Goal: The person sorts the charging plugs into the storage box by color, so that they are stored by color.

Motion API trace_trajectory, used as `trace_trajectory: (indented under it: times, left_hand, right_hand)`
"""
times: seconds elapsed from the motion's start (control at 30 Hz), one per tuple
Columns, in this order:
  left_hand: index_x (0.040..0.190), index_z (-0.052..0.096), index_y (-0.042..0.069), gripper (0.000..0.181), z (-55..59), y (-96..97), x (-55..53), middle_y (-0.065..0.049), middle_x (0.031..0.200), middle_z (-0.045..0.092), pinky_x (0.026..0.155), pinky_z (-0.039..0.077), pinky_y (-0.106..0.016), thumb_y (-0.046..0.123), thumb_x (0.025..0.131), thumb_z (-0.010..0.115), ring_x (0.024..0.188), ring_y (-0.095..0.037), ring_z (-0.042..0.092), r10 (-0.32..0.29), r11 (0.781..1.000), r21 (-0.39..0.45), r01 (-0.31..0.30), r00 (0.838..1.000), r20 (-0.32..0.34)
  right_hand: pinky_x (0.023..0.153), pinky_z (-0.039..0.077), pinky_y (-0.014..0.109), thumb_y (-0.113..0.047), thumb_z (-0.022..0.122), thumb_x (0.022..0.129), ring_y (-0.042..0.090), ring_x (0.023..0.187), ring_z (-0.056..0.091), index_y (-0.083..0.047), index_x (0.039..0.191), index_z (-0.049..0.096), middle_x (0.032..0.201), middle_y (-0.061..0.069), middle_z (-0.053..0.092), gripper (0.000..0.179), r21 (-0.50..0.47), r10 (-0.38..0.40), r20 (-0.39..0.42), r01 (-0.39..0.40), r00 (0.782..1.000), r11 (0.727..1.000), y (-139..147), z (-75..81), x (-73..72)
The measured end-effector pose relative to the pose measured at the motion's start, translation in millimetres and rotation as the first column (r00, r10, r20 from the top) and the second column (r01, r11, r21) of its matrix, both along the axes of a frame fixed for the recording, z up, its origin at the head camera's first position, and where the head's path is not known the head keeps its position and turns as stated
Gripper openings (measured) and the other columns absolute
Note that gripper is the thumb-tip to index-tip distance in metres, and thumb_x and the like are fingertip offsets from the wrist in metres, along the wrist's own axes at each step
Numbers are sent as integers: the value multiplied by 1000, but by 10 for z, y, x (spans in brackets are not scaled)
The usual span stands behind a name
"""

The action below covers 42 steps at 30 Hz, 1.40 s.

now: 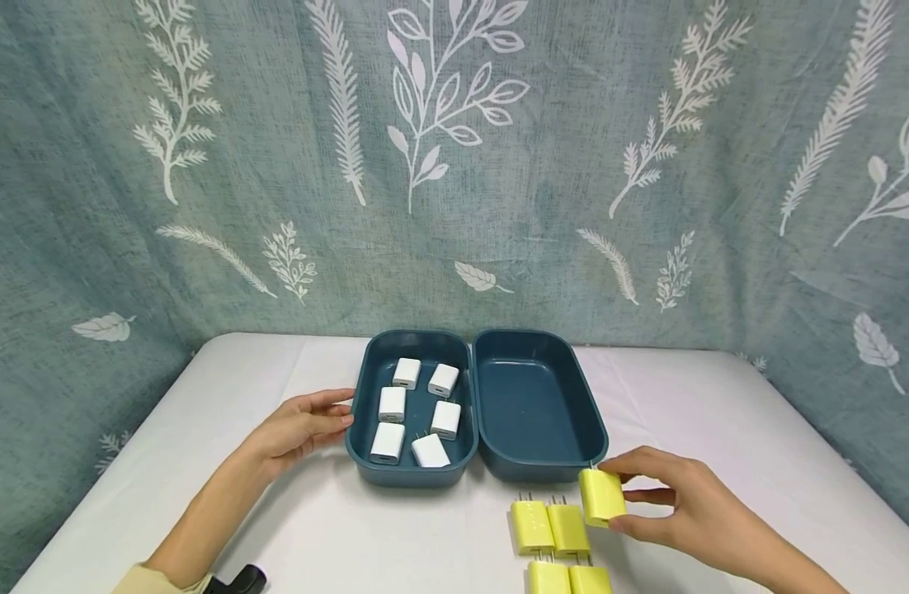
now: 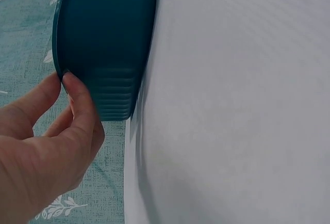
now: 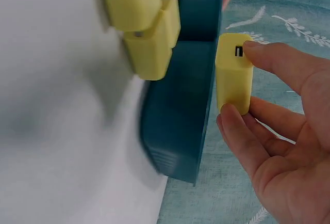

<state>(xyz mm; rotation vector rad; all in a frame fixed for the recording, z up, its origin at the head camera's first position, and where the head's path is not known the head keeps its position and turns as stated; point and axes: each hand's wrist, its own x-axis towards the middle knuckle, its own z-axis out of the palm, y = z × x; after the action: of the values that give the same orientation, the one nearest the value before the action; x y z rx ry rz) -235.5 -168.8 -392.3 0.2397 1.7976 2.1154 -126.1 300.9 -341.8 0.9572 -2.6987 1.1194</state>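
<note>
My right hand pinches a yellow USB charger between thumb and fingers, held up by the near right corner of the right blue tray. Its USB port faces the right wrist camera. My left hand grips the rim of the left blue tray at its left side, thumb and fingertip meeting at the edge. Inside that tray lie several white USB chargers. The right tray holds nothing. In front of it, several yellow chargers stand in rows with prongs pointing away.
Both trays stand side by side on a white-covered table. A teal curtain with white leaf prints hangs behind the table. A black strap piece shows at my left wrist.
</note>
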Motion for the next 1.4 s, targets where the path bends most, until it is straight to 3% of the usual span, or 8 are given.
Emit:
trace_trajectory:
  times: [0.17,0.33,0.43,0.73,1.03,1.4]
  left_hand:
    - [146,35,-14,58,-20,-1,-6,-6,101,64,88,54,-28,-5,94,60,92,-14,65,-7,1000,1,7,1000,-3]
    - [146,35,-13,59,-6,-16,-9,-7,103,63,88,54,-28,-4,94,61,93,-14,66,6,1000,-11,-6,1000,3]
    - [146,35,-13,59,5,-17,-13,-7,104,63,88,54,-28,-4,94,61,94,-14,66,7,1000,-13,-7,1000,3]
    - [146,34,-14,59,-3,2,-12,-8,103,64,88,54,-29,-5,94,60,93,-14,65,-1,1000,-6,1,1000,-4]
    - [146,34,-14,59,-8,6,-8,-8,102,64,88,54,-28,-4,94,60,93,-14,65,-4,1000,-14,4,1000,-1]
    - [146,33,-14,59,1,3,-4,-7,101,63,87,55,-28,-5,94,60,92,-14,65,-1,1000,-3,1,1000,4]
  right_hand:
    - [79,58,31,-22,83,81,10,101,63,-11,122,66,115,1,66,45,-40,-5,-6,5,1000,999,-98,64,-174]
    - [84,57,29,-22,85,80,16,103,63,-11,121,67,116,1,65,46,-83,-69,85,76,994,994,-261,82,-417]
    - [86,55,27,-23,84,81,22,107,62,-9,123,67,118,3,64,48,-70,-86,126,96,988,993,-379,56,-584]
    - [83,56,27,-23,84,81,26,105,64,-4,123,67,116,8,65,49,3,-122,102,122,987,993,-624,-98,-973]
    - [82,57,29,-22,84,82,28,103,64,0,122,66,116,12,64,49,30,-122,124,119,985,992,-658,-211,-1112]
    - [81,58,30,-22,84,81,28,101,66,1,123,66,115,13,64,51,64,-121,114,114,986,991,-706,-236,-1133]
